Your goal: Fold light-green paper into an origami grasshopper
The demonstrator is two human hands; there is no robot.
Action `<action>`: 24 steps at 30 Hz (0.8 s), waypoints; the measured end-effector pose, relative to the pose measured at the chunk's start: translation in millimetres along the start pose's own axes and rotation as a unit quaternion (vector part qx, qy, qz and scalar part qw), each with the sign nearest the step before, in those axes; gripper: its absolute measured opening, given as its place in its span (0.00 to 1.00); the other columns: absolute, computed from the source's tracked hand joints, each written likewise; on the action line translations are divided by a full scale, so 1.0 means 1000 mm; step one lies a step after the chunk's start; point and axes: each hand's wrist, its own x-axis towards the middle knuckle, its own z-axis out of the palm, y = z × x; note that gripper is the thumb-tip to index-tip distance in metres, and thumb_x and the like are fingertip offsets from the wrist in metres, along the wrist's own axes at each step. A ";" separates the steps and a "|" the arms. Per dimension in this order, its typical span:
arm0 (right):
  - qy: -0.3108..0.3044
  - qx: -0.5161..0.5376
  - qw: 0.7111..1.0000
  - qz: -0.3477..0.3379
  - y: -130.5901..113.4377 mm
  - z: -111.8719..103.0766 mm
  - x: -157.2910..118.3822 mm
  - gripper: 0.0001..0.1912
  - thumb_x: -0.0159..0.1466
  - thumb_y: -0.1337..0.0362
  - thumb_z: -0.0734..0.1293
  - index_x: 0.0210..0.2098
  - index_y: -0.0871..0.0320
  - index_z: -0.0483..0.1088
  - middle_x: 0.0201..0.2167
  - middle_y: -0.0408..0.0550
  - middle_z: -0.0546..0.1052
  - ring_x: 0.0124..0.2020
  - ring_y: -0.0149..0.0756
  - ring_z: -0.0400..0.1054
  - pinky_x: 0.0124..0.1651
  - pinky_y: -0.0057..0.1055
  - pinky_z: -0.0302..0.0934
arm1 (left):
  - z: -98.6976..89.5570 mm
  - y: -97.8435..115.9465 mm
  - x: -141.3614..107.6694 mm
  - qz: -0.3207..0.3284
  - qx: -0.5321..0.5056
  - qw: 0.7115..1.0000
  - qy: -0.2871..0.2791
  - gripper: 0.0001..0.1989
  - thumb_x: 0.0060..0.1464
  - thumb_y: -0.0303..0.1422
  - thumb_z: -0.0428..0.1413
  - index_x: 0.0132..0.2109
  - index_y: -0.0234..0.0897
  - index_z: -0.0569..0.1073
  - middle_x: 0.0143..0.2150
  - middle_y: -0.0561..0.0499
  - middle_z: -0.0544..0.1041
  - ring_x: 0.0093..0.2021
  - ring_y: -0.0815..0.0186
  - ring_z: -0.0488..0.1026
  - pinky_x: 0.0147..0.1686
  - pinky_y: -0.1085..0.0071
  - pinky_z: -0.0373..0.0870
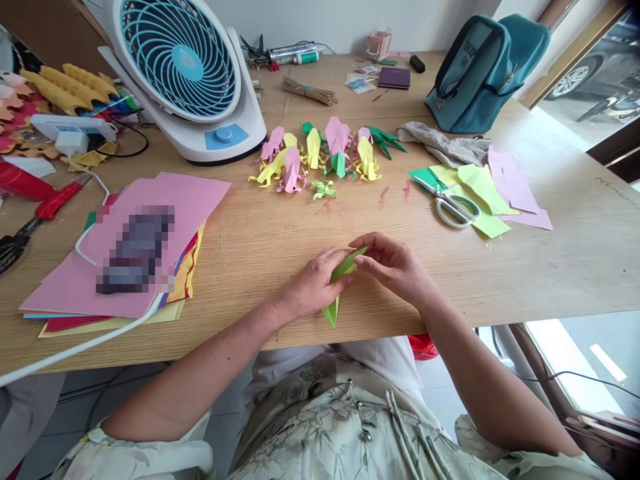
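- Patterned shirt (300, 440) fills the near edge of view; beyond it, both forearms rest toward the table (550, 280).
- Green paper (345, 268): folded, long and narrow, between the two hands close to the table's near edge. One pointed end faces the body; the other points away, toward the right hand.
- Left hand (317, 283): nearly closed, back upward, fingers bent, thumb laid across the paper. Has hold of its middle.
- Right hand (395, 270): fingers curled, thumb and fingertips drawn nearly together about the far end. Appears to have a light pinch there; exact contact partly hidden by the fingers.
- Technique, my judgement: left thumb anchors the layers so they cannot slide; right fingertips do the fine shaping. Match edges at the point first, then press the crease with a nail from the held middle outward. Too hard a pinch at a thin tip could crumple it.
- Beyond the hands: a cluster of pink, yellow and green folded figures (338, 139), useful for comparing crease sharpness.
- Scissors (440, 195) lie on loose paper pieces (477, 180), well apart from the work.
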 end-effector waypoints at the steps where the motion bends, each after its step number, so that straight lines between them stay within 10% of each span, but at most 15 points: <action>1: 0.000 0.001 1.000 -0.002 0.000 0.001 -0.001 0.19 0.62 0.52 0.71 0.48 0.55 0.69 0.35 0.46 0.74 0.36 0.35 0.70 0.38 0.32 0.66 | 0.001 -0.001 -0.001 -0.002 -0.013 1.000 0.015 0.17 0.59 0.25 0.56 0.55 0.33 0.69 0.54 0.41 0.74 0.57 0.58 0.71 0.58 0.62 0.67; 16: 0.132 -0.224 0.966 0.001 0.007 0.048 -0.035 0.08 0.61 0.68 0.64 0.42 0.55 0.68 0.33 0.44 0.77 0.28 0.32 0.69 0.33 0.29 0.61 | -0.003 0.004 -0.007 -0.052 -0.138 0.988 0.049 0.10 0.57 0.22 0.49 0.45 0.34 0.71 0.42 0.48 0.74 0.47 0.64 0.72 0.51 0.68 0.68; 24: 0.115 -0.261 0.959 0.008 -0.004 0.050 -0.036 0.11 0.67 0.58 0.61 0.45 0.56 0.67 0.32 0.44 0.76 0.27 0.34 0.68 0.31 0.29 0.58 | -0.006 0.006 -0.018 -0.011 0.034 0.999 0.023 0.21 0.53 0.17 0.51 0.52 0.38 0.66 0.50 0.47 0.72 0.53 0.59 0.68 0.55 0.62 0.66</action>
